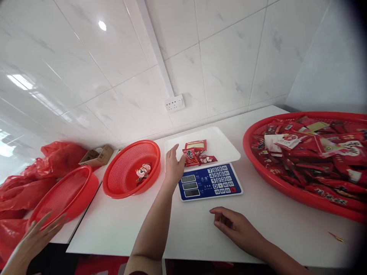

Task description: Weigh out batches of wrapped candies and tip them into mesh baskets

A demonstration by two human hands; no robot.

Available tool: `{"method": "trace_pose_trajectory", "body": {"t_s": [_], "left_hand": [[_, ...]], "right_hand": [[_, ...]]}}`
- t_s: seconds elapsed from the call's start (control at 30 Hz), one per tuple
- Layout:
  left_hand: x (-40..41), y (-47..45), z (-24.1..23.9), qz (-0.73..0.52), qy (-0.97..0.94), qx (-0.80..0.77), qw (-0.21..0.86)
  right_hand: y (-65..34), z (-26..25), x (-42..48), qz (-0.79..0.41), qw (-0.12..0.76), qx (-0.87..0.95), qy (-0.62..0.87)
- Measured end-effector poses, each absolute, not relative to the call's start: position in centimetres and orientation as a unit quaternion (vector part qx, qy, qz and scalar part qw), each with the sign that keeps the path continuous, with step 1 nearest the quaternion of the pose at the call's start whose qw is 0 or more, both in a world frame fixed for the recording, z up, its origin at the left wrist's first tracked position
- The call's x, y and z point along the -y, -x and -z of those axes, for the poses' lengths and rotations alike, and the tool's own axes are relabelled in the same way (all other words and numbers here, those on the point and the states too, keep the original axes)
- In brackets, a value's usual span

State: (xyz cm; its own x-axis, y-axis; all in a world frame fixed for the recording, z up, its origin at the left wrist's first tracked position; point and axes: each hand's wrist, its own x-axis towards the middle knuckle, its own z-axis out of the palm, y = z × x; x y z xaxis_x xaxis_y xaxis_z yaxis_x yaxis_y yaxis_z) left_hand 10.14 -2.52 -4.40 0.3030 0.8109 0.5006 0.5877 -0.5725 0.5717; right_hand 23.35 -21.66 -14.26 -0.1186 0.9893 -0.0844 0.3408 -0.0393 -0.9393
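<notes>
My left hand [173, 167] reaches onto the white tray [223, 147] of a blue-faced digital scale [210, 182]. Its fingers are stretched out and its thumb touches a red snack packet [190, 157]. Two more red packets [200, 146] lie beside that one on the tray. My right hand [235, 226] rests on the white table [120, 225] in front of the scale, fingers loosely bent and apart, holding nothing.
A big red basket [286, 183] full of red snack packets sits at the right. A round red basket [126, 179] left of the scale holds one packet [143, 171]. Another red basket [69, 194], red bags [57, 156] and a cardboard box [97, 154] lie further left, where another person's hand [34, 240] reaches.
</notes>
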Motion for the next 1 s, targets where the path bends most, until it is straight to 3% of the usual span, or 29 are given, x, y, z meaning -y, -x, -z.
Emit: {"method": "trace_pose_trajectory", "body": {"t_s": [0.2, 0.43, 0.77, 1.0], "left_hand": [[8.3, -6.8, 6.2, -0.490, -0.759, -0.407, 0.137], [15.7, -5.4, 11.8, -0.241, -0.914, -0.262, 0.195], [16.2, -6.2, 13.9, -0.221, -0.885, -0.284, 0.296], [16.1, -6.0, 14.0, -0.215, -0.883, -0.289, 0.302]], "right_hand": [[-23.3, 14.4, 21.7, -0.446, 0.341, 0.604, 0.565], [-23.2, 14.2, 21.5, -0.417, 0.330, 0.639, 0.556], [-23.1, 14.0, 21.0, -0.413, 0.331, 0.635, 0.563], [-22.8, 13.7, 21.0, -0.403, 0.334, 0.626, 0.578]]}}
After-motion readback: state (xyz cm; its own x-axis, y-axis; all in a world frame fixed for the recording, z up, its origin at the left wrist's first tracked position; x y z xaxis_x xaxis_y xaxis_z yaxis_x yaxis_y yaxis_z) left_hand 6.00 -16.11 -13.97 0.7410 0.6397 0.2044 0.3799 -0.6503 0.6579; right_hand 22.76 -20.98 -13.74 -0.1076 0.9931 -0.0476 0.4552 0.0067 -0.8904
